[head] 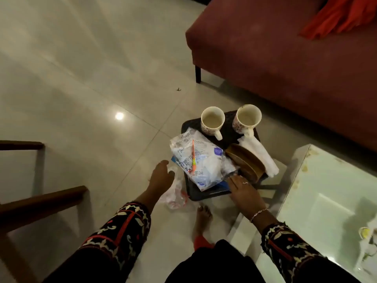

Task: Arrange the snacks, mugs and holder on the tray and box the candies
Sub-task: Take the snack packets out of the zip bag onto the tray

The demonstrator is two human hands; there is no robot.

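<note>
The snack bags cover most of the tray, so only its dark rim and a bit near the mugs show. The print on the bags is too small to read. The left hand hides its own fingertips, so its grip cannot be told. The right hand covers the tray's near corner. The holder hides part of the tissue. The glass desk is cut off at the right edge.

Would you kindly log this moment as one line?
tray: two mugs, snack packets | right hand: on tray edge | left hand: beside packets
</note>
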